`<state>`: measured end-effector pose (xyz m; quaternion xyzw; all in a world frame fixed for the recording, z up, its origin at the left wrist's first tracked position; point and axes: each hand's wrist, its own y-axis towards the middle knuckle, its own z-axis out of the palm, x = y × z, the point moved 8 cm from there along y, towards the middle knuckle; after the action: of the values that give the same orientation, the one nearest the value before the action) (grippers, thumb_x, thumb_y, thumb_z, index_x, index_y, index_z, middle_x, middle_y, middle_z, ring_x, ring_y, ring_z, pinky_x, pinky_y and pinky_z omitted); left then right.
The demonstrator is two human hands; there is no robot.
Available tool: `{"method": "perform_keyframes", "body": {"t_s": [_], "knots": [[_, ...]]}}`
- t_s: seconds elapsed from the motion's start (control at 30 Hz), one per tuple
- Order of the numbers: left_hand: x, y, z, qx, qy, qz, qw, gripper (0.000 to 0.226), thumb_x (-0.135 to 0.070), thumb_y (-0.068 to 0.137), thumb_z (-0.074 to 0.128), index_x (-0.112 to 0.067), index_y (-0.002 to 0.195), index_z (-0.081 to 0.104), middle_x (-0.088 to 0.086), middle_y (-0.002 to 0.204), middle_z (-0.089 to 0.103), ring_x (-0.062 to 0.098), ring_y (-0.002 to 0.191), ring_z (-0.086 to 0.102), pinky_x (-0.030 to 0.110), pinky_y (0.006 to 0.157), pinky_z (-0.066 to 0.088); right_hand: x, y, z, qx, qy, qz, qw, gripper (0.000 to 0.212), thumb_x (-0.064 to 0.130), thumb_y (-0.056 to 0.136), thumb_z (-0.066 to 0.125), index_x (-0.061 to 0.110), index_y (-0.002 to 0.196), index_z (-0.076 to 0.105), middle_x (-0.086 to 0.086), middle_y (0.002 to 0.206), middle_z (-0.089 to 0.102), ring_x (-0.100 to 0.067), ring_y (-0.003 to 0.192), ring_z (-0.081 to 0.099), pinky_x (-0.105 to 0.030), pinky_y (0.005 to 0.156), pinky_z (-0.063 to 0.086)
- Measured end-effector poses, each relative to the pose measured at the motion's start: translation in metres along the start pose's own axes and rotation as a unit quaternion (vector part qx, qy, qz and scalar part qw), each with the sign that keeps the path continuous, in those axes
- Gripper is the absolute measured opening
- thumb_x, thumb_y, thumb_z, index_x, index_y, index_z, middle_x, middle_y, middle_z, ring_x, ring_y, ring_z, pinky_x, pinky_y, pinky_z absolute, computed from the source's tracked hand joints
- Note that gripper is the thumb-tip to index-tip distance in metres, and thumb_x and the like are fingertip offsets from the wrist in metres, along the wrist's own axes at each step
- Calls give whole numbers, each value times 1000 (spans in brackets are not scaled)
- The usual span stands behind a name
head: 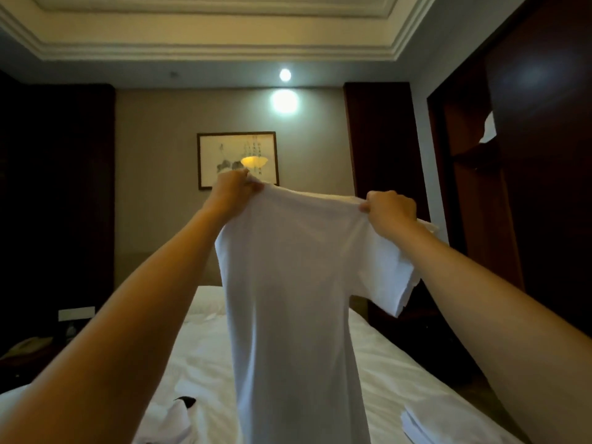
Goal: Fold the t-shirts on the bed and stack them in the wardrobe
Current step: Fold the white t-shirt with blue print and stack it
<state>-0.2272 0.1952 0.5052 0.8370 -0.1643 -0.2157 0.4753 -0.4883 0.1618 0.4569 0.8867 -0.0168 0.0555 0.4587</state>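
A plain white short-sleeved cotton t-shirt [298,283] hangs in the air at the middle of the view, held up by its shoulders above the white-sheeted bed [384,363], its body falling straight down toward 6 o'clock and out past the lower edge. The left grip [235,192], a bare hand at about 11 o'clock from the shirt's middle, is clenched on the bunched cloth of one shoulder. The right grip [389,213], at about 1 o'clock, pinches the other shoulder between curled fingers and thumb. The cloth between the two is drawn nearly taut, sloping slightly down toward the right grip. One short sleeve [403,277] droops loose below the right forearm, at 3 o'clock from the shirt's middle. On the bed at 7 o'clock lies a rumpled white garment [173,421] with a small dark patch [187,401] at its top. At 5 o'clock, a flat folded stack of white cloth [426,424] rests near the bed's edge. Beyond the left grip, at 11 o'clock, a dark-framed ink picture [224,149] hangs on the grey wall, with a round ceiling lamp [285,74] shining at 12 o'clock. At 2 o'clock stands the dark reddish wooden wardrobe [471,203], open, with a pale white item [488,129] showing at its upper shelf; what it is cannot be told.
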Motion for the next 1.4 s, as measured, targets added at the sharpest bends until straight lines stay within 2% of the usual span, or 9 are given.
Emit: {"method": "perform_keyframes", "body": {"t_s": [0.13,0.17,0.27,0.3,0.47,0.6,0.8,1.17,1.4], "knots": [[-13,15,-53,-115,48,27,992,26,-30,96,48,-11,109,61,8,110,62,28,101,58,31,75,37,1,12,-56,-113,124,33,985,30,25,103,32,8,116,54,-18,110,62,-37,102,59,-42,82,45],[-13,14,-55,-109,93,22,989,31,-34,97,45,-11,113,58,9,112,60,30,101,58,33,74,38,6,9,-60,-120,121,22,985,30,25,103,32,7,114,53,-19,108,62,-39,101,58,-43,81,45],[2,-4,-27,-4,267,14,964,40,-34,100,38,-5,127,45,17,121,56,36,106,58,42,83,45,25,-11,-39,-64,31,-50,996,27,21,102,34,7,115,53,-20,110,61,-40,101,59,-43,80,46],[12,-13,-23,13,281,4,960,40,-33,101,36,-5,129,41,18,120,58,36,105,58,41,83,45,27,-15,-34,-63,22,-62,996,25,21,102,35,8,114,53,-20,109,62,-40,100,59,-43,80,46],[27,-21,-27,19,237,-6,971,37,-38,100,37,-11,125,43,19,118,59,34,103,58,35,77,39,22,-16,-29,-56,9,-49,997,27,24,102,33,10,113,54,-19,107,62,-39,99,59,-40,77,45],[22,-16,-42,13,209,-15,978,42,-39,99,39,-12,132,42,19,124,57,37,109,56,41,86,43,21,-16,-37,-72,51,-25,996,32,28,103,31,10,111,56,-19,107,62,-39,99,58,-39,77,43],[24,-18,-63,-20,193,-19,981,40,-38,99,41,-9,126,45,20,115,59,35,102,57,34,76,39,31,-21,-48,-89,156,25,983,36,33,103,34,7,108,59,-20,108,62,-40,102,58,-42,83,47],[4,-35,-89,-29,151,-28,988,38,-38,98,43,-10,123,48,20,115,59,36,102,57,36,78,40,39,-47,-90,-140,88,18,986,30,22,103,35,5,119,53,-20,116,61,-37,110,54,-43,93,38],[-22,-53,-131,-69,119,-9,991,36,-37,97,46,-10,120,53,20,117,59,37,105,56,35,77,37,40,-66,-141,-185,102,2,977,34,24,104,28,2,121,49,-21,114,61,-39,107,57,-47,89,44]]}}
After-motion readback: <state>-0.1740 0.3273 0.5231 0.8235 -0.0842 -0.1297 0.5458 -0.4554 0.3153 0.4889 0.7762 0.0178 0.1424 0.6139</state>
